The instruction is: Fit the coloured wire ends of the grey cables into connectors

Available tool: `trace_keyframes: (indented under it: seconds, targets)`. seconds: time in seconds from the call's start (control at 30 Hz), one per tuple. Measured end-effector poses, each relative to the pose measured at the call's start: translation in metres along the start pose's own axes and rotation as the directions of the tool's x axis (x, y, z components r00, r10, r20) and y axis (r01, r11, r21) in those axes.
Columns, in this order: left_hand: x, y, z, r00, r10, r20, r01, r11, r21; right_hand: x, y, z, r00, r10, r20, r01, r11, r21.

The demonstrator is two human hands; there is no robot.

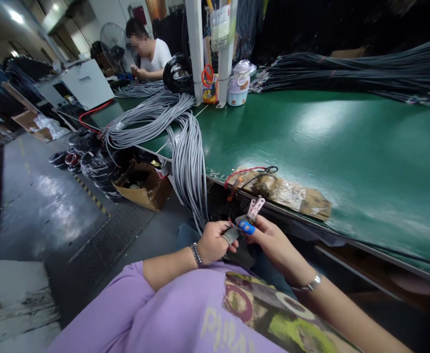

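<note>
My left hand (pixel 215 243) is closed in front of my body, its fingers pinched on a cable end with thin red wires (pixel 231 223) sticking out. A wide grey band (pixel 231 235) lies across the left fingers; whether it is tape or part of the cable, I cannot tell. Close against it, my right hand (pixel 272 242) is also closed, its thumb in a blue finger cover (pixel 246 227) pressed toward those wires. A pink clip (pixel 255 208) stands up just beyond the right fingertips. A bundle of grey cables (pixel 191 164) hangs over the table edge down behind my left hand.
On the green table (pixel 332 142) are a taped wooden board (pixel 292 196) at the front edge, a lilac cup (pixel 239 86) and black cables (pixel 354 73) along the back. A cardboard box (pixel 143 184) stands on the floor at left. A co-worker (pixel 158 56) sits across.
</note>
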State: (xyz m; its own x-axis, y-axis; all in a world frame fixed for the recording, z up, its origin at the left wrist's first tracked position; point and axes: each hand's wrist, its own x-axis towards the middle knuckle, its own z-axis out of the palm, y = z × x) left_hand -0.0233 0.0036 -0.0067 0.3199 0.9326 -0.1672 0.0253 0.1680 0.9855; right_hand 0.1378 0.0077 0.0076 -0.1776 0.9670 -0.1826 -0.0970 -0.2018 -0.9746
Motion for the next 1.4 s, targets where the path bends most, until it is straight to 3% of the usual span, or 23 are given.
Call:
trace_keyframes:
  seconds: [0.17,0.43,0.6,0.8,1.0,1.17,1.4]
  targets:
    - [0.000,-0.001,0.000,1.000,0.013,0.015,-0.014,0.998,0.066,0.000,-0.001,0.008,0.998,0.008,-0.060,-0.007,1.000,0.012]
    - [0.000,0.005,0.003,0.995,-0.061,-0.074,0.056,0.996,-0.068,-0.002,0.022,0.013,0.985,0.023,-0.169,0.009,0.982,0.187]
    - [0.001,0.003,0.000,0.992,-0.097,-0.077,0.089,0.990,-0.105,-0.001,0.020,0.011,0.989,0.131,-0.070,-0.091,0.909,0.407]
    - [0.005,0.001,-0.003,0.992,-0.122,-0.043,0.108,0.967,-0.231,0.006,0.019,-0.011,0.989,0.147,0.013,-0.128,0.807,0.576]
    - [0.012,0.020,0.006,0.984,-0.171,0.056,0.180,0.938,-0.298,0.023,0.001,-0.017,0.986,0.135,0.095,-0.165,0.807,0.567]
    - [0.019,0.031,0.014,0.970,-0.199,0.139,0.235,0.916,-0.326,0.031,-0.008,-0.010,0.992,0.120,0.024,-0.114,0.828,0.549]
    - [0.024,0.028,0.017,0.960,-0.227,0.166,0.270,0.909,-0.318,0.030,-0.005,-0.008,0.995,0.098,-0.019,-0.074,0.857,0.510]
